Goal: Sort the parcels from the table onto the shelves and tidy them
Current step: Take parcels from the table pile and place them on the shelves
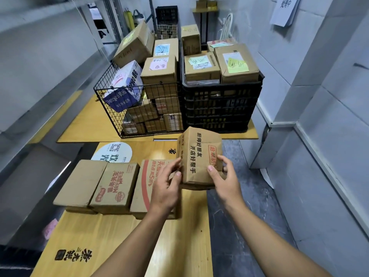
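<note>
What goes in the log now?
left hand: holds brown printed cardboard box | right hand: pinches it | three brown cardboard boxes: on wooden table

A paper sign (283, 11) hangs on the right wall, a white chair (227, 27) stands at the back, and 1 round QR sticker (113, 152) lies flat.

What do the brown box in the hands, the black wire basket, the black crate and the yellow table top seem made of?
Brown printed box: matte cardboard, creased and dented. Black wire basket: thin metal rods in a grid, probably coated. Black slotted crate: likely moulded plastic, slightly glossy. Yellow table top: wood or wood-look laminate; grain lines show.
</note>
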The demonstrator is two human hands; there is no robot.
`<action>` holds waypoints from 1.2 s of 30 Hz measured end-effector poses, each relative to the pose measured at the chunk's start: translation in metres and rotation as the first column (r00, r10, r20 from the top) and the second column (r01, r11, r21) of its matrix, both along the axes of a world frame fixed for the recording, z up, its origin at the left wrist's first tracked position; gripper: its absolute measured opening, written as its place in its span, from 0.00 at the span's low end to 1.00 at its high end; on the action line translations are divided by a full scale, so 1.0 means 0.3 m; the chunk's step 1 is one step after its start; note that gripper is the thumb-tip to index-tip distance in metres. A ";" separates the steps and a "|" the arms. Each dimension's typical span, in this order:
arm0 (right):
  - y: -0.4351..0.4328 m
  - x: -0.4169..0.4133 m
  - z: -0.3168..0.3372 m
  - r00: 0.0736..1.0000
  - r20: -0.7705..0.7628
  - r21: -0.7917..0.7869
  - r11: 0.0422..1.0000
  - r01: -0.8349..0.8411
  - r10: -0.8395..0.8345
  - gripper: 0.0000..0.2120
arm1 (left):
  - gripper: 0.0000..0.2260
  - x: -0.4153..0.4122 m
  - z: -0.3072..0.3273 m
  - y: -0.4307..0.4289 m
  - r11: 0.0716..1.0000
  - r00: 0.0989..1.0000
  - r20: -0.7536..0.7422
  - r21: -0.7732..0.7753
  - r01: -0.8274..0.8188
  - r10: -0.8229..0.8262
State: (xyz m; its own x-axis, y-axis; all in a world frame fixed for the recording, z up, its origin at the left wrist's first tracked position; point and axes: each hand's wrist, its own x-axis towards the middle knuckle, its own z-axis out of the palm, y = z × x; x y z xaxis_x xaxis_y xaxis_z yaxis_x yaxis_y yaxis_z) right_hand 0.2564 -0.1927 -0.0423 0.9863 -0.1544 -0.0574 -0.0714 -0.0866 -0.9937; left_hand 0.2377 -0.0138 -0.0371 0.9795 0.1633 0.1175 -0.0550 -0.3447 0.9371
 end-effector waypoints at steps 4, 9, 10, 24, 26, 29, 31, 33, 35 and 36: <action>0.023 -0.006 0.037 0.995 0.067 0.136 0.988 -0.078 0.069 0.19 | 0.19 -0.010 0.057 0.032 0.999 0.999 0.007 0.017 -0.031 0.031; 0.071 -0.004 0.061 0.986 0.090 0.273 0.949 -0.160 0.140 0.17 | 0.25 -0.022 0.098 0.083 0.963 0.999 -0.045 -0.269 -0.001 -0.011; 0.084 -0.003 0.071 0.983 0.083 0.287 0.941 -0.180 0.163 0.17 | 0.28 -0.027 0.100 0.092 0.960 0.999 -0.044 -0.280 -0.005 -0.007; 0.194 0.000 0.139 0.958 0.138 0.121 0.956 -0.268 0.251 0.21 | 0.25 -0.090 0.180 0.124 0.991 0.980 0.178 -0.107 -0.074 0.093; 0.181 0.010 0.137 0.961 0.108 0.260 0.925 -0.275 0.256 0.34 | 0.19 -0.086 0.185 0.151 0.984 0.979 0.183 -0.166 -0.064 0.095; 0.174 0.018 0.123 0.956 0.051 0.460 0.843 -0.280 0.290 0.51 | 0.15 -0.079 0.176 0.179 0.985 0.961 0.219 0.006 -0.174 0.169; 0.176 0.014 0.110 0.945 0.036 0.524 0.799 -0.295 0.325 0.52 | 0.17 -0.080 0.179 0.181 0.982 0.965 0.199 0.044 -0.183 0.171; 0.170 0.011 0.100 0.936 0.023 0.609 0.737 -0.291 0.351 0.42 | 0.19 -0.081 0.175 0.187 0.988 0.977 0.151 0.012 -0.152 0.148; 0.164 0.012 0.105 0.921 -0.003 0.670 0.684 -0.288 0.391 0.30 | 0.22 -0.089 0.163 0.196 0.994 0.989 0.104 -0.056 -0.098 0.104; 0.164 0.013 0.110 0.905 -0.007 0.680 0.666 -0.307 0.425 0.28 | 0.23 -0.095 0.157 0.199 0.992 0.992 0.085 -0.095 -0.080 0.088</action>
